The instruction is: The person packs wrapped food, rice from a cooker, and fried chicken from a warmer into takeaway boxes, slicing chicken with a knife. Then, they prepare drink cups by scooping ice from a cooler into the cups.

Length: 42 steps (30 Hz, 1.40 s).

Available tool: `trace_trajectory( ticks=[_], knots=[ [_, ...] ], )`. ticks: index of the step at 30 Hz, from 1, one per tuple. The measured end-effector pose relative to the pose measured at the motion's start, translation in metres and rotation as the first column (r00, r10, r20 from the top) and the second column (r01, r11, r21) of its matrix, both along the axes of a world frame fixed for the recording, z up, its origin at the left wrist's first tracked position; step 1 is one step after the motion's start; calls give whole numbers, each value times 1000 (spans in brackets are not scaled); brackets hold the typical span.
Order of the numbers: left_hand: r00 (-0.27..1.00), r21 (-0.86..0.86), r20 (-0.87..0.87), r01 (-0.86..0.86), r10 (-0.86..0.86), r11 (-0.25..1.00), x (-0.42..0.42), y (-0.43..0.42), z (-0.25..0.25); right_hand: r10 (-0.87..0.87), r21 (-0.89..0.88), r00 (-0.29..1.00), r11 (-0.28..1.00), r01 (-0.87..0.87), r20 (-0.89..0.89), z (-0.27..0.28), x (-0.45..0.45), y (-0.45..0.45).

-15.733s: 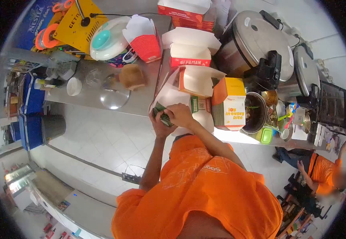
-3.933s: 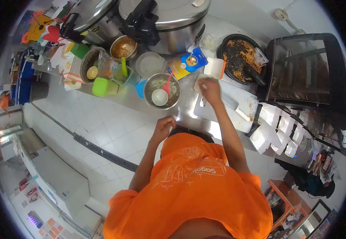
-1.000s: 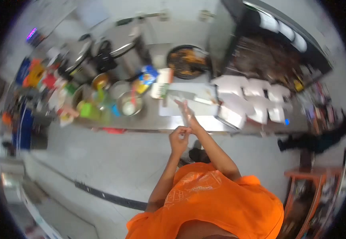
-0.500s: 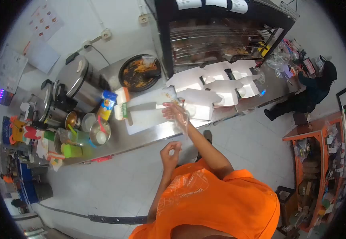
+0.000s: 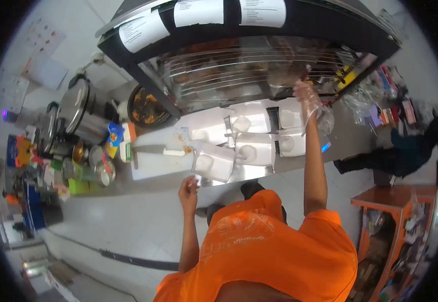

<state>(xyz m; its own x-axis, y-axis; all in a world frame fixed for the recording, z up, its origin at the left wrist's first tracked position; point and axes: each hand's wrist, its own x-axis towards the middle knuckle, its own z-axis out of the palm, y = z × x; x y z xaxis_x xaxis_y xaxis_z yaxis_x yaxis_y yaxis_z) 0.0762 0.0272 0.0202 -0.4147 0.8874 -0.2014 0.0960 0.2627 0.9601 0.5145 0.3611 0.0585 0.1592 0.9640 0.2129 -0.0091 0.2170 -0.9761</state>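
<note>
My right hand (image 5: pixel 307 94), in a clear plastic glove, reaches up to the front of the glass food warmer (image 5: pixel 219 75). Its fingers are closed around something dark and thin that I cannot make out. Below it stand several open white cardboard boxes (image 5: pixel 213 172), each with a white mound (image 5: pixel 247 152) that looks like rice. My left hand (image 5: pixel 187 195) hangs just off the counter's front edge, fingers pinched, a small white thing (image 5: pixel 197 179) at their tips. To its upper left, a knife (image 5: pixel 151 150) with a white handle lies on the white cutting board (image 5: pixel 153 170).
A black pan (image 5: pixel 148 108) with orange food remains sits behind the board. Large steel pots (image 5: pixel 75 103), bowls and packets crowd the counter's left end. At the far right, another person (image 5: pixel 405 148) stands by plastic bags (image 5: pixel 355 103). An orange shelf (image 5: pixel 395 196) stands at the right.
My right hand has gone from above the cutting board, right and up to the warmer, and its fingers have closed. My left hand has shifted left; a small white thing now shows at its fingertips.
</note>
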Motion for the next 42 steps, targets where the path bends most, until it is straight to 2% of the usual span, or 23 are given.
trace_trajectory(
  ticks=[2, 4, 6, 9, 12, 13, 14, 15, 17, 20, 24, 29, 31, 34, 35, 37, 38, 40, 42],
  knots=[
    [999, 90, -5, 45, -45, 995, 29, 18, -1, 223, -14, 974, 975, -223, 25, 5, -39, -4],
    [999, 73, 37, 25, -28, 997, 56, 32, 25, 33, -67, 998, 997, -30, 47, -9, -46, 16],
    [1000, 96, -4, 6, -6, 995, 66, 33, 35, -229, -44, 929, 967, 252, 292, 45, -44, 5],
    [997, 95, 4, -82, 82, 992, 63, 40, 41, -288, -138, 941, 939, 314, 180, 54, -12, 34],
    [979, 111, -153, -116, 132, 987, 49, 79, 51, -256, -77, 963, 962, 263, 88, -18, 38, 83],
    [968, 184, -180, -143, 176, 972, 46, 100, 64, -256, -56, 955, 962, 267, 147, -36, 53, 96],
    [955, 244, -218, -145, 200, 959, 41, 123, 75, -320, -27, 821, 926, 376, 472, -2, 46, 79],
    [940, 297, -258, -141, 222, 944, 36, 144, 86, -349, 34, 579, 874, 484, 736, 42, 35, 59],
    [928, 402, -269, -135, 258, 905, 28, 180, 109, -302, 27, 459, 856, 516, 836, 68, 35, 47],
    [927, 425, -238, -170, 291, 889, 25, 209, 129, -376, 97, 417, 827, 553, 828, 82, 57, 41],
    [899, 477, -284, -171, 335, 862, 22, 227, 124, -523, 121, 452, 740, 662, 723, 75, 111, 52],
    [918, 478, -228, -185, 324, 859, 17, 241, 108, -514, -112, 704, 764, 636, 490, 114, 149, 40],
    [910, 445, -248, -197, 331, 873, 20, 243, 114, -478, -143, 731, 782, 607, 488, 87, 185, 42],
    [918, 453, -223, -201, 329, 868, 23, 255, 103, -363, 83, 828, 928, 364, 427, -3, 229, 25],
    [915, 468, -230, -195, 332, 862, 26, 259, 102, -305, 96, 544, 920, 379, 782, -12, 226, 9],
    [909, 498, -241, -186, 341, 847, 33, 265, 101, -107, -35, 224, 835, 549, 969, -7, 195, -14],
    [885, 492, -263, -220, 384, 842, 38, 265, 103, -49, -186, 313, 714, 675, 948, 9, 169, -27],
    [827, 485, -311, -286, 468, 826, 46, 264, 113, -118, -244, 526, 787, 567, 842, -4, 158, -45],
    [790, 537, -273, -348, 549, 768, 55, 266, 115, -172, -299, 712, 822, 485, 680, -19, 154, -58]
  ],
)
